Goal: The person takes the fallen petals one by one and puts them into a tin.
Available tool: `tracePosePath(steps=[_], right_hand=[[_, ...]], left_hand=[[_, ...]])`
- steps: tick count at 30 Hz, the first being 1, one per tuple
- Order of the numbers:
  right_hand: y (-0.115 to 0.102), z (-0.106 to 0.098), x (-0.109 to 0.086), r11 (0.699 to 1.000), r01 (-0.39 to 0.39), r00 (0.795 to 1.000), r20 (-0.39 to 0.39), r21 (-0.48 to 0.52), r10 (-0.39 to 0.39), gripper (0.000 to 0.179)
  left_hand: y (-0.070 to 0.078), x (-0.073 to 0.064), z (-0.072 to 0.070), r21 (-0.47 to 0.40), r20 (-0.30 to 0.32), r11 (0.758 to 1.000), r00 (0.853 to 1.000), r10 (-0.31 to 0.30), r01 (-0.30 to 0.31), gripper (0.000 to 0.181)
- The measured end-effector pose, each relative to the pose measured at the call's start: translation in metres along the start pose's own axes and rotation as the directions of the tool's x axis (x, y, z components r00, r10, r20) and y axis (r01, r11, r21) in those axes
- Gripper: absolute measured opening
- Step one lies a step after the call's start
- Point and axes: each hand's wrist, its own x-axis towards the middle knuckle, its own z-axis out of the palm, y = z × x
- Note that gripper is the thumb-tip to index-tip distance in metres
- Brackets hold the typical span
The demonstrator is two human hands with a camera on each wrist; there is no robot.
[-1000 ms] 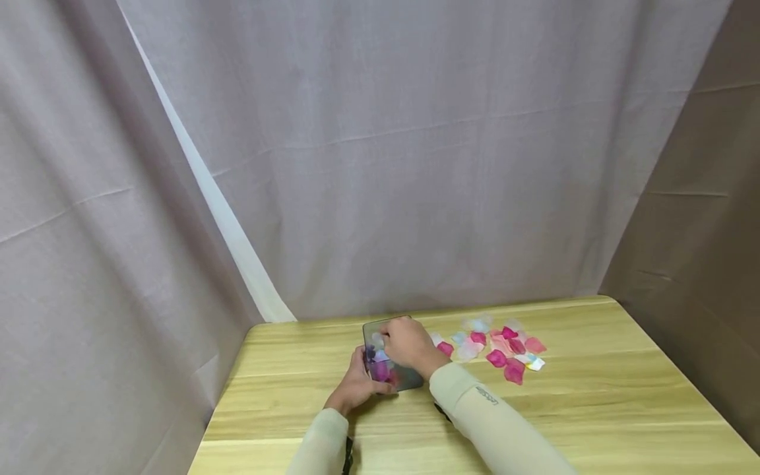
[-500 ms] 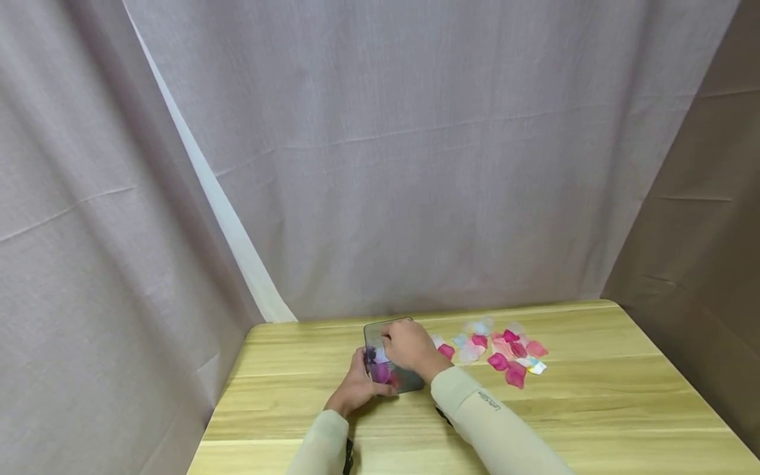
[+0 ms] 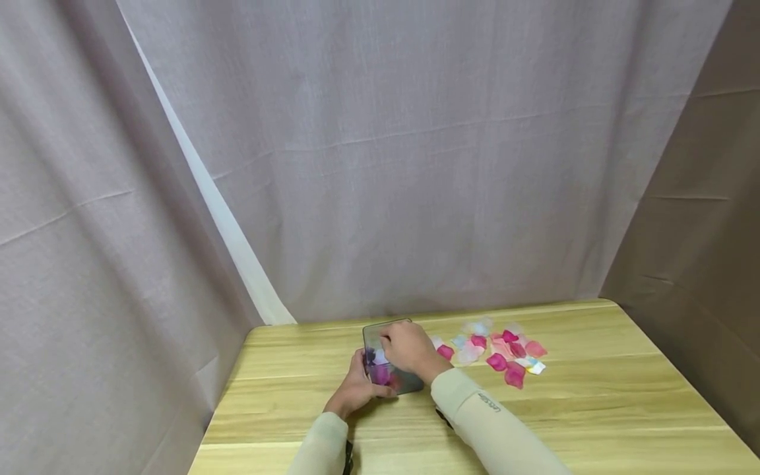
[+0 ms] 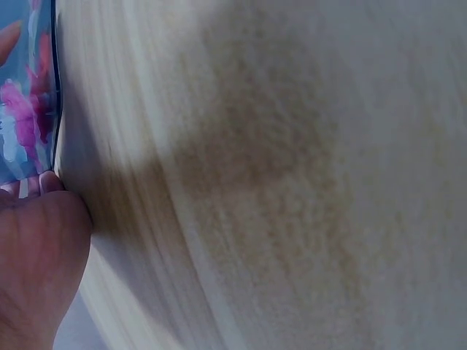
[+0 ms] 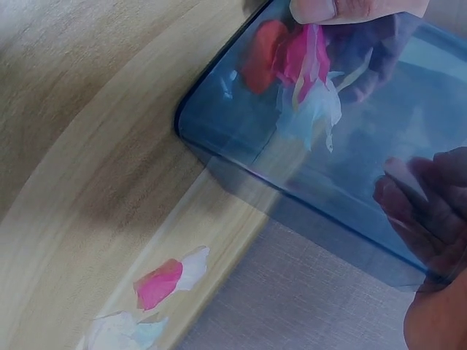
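A see-through, smoky blue plastic box (image 3: 375, 333) is near the table's back edge, with pink, red, white and dark petals (image 5: 303, 65) inside. My left hand (image 3: 356, 388) grips its lower left corner, the thumb along the near edge. In the left wrist view, the left hand (image 4: 40, 255) reaches the box from below. Over the box's upper part is my right hand (image 3: 410, 346), fingers curled. The right wrist view shows the right hand's fingers (image 5: 430, 204) through the plastic, with a pale shape near the fingertips. Whether they pinch a petal cannot be made out.
Loose pink, white and pale blue petals (image 3: 513, 353) lie scattered on the wooden table (image 3: 594, 409), right of the box. A grey curtain (image 3: 427, 198) hangs behind the table's back edge. More curtain closes off both sides.
A pale petal seen beneath my right fingers one second ago no longer shows there. Both hands and the box have otherwise barely moved.
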Motion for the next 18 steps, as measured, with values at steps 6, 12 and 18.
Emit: tracePosePath(steps=[6,12,18], right_hand=[[0.001,-0.001,-0.002,0.995,0.017,0.999,-0.047,0.102,-0.012,0.025],[0.005,-0.003,-0.026,0.969,0.075,0.979,-0.2,0.237,-0.026,0.02],[0.009,-0.009,-0.081,0.945,0.271,0.888,-0.426,0.18,-0.174,0.013]], left_hand=[[-0.002,0.001,0.0,-0.009,-0.002,1.0,1.0,-0.004,0.004,0.109],[-0.003,-0.001,-0.002,-0.001,-0.002,1.0,1.0,0.001,-0.001,0.111],[0.0,-0.001,-0.001,-0.006,0.001,1.0,1.0,0.017,-0.017,0.108]])
